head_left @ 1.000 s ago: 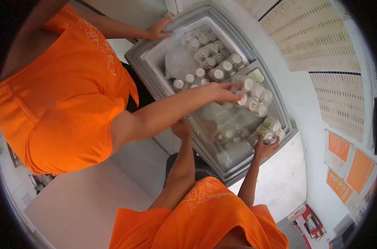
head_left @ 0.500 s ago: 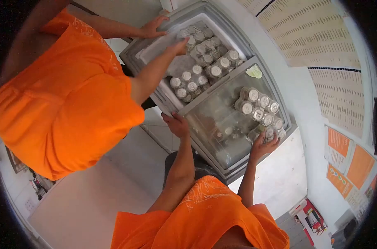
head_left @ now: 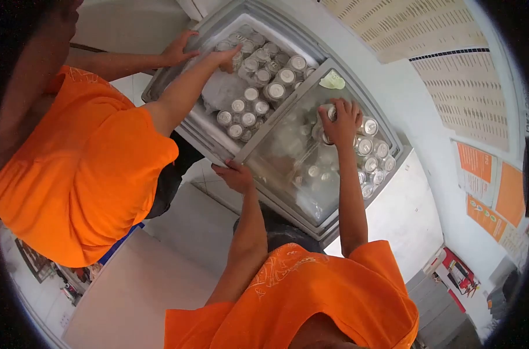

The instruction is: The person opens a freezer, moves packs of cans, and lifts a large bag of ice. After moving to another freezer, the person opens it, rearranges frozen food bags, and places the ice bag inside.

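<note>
My left hand is closed on the front rim of a chest freezer, at the end of the bar that frames its glass lid. Over the glass lid, my right hand grips the upper end of a plastic-wrapped pack of cans, its fingers bent over the can tops. More wrapped cans lie on the glass beside my wrist, toward the back right. My hand and forearm hide part of the held pack.
Left of the lid, the freezer's open half holds several packs of cans. A co-worker in an orange shirt reaches in there with one hand; the other hand is by the far rim. Printed sheets hang on the wall.
My right hand has moved from the near end of the cans on the glass to the far end and closed there. The co-worker's reaching arm has shifted left. The view has turned slightly.
</note>
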Tool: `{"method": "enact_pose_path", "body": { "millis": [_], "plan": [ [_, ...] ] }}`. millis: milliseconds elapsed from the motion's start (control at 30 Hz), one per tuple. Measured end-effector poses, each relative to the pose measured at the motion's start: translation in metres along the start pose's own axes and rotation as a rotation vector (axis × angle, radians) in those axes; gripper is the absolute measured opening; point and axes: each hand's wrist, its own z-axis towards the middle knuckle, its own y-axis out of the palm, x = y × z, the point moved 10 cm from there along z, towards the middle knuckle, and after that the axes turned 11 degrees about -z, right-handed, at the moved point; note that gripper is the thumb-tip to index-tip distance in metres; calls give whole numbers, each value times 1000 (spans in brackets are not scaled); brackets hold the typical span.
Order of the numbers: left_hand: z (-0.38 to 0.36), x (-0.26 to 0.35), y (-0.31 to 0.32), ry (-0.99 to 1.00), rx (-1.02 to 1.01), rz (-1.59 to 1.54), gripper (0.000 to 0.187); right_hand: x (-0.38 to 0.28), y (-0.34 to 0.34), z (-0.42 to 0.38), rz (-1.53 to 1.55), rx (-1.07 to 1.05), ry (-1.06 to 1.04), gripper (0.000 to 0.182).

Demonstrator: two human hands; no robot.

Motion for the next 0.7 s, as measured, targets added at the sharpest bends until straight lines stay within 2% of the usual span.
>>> {"method": "enact_pose_path", "body": {
  "millis": [33, 167, 233, 267, 333, 367, 433, 567, 633, 700],
  "plan": [
    [1, 1, -2, -16, 2, 7, 60, 1, 16, 0, -87, -119, -5, 39],
    [-1, -2, 0, -108, -60, -8, 68, 0, 15, -15, 5, -175, -27, 37],
    [2, -7, 1, -50, 9, -20, 59, -12, 14, -26, -8, -231, -187, 36],
    [3, -12, 2, -50, 15, -21, 59, -7, 13, -31, -4, -229, -192, 36],
    [2, -6, 2, 14, 11, -31, 59, -16, 9, -48, 45, -237, -388, 32],
    [1, -7, 1, 15, 14, -30, 59, -12, 4, -54, 48, -236, -389, 32],
    [2, -8, 2, 9, 13, 5, 60, -20, -3, -66, 194, -395, -456, 29],
    [1, -7, 1, -22, 9, -12, 62, -20, -3, -94, 271, -394, -448, 22],
    [1, -5, 0, 12, 21, -15, 64, -11, -40, -109, 375, -103, -268, 17],
    [1, -7, -1, 17, 21, -7, 64, 10, -59, -142, 399, -2, -96, 18]
  ]
}}
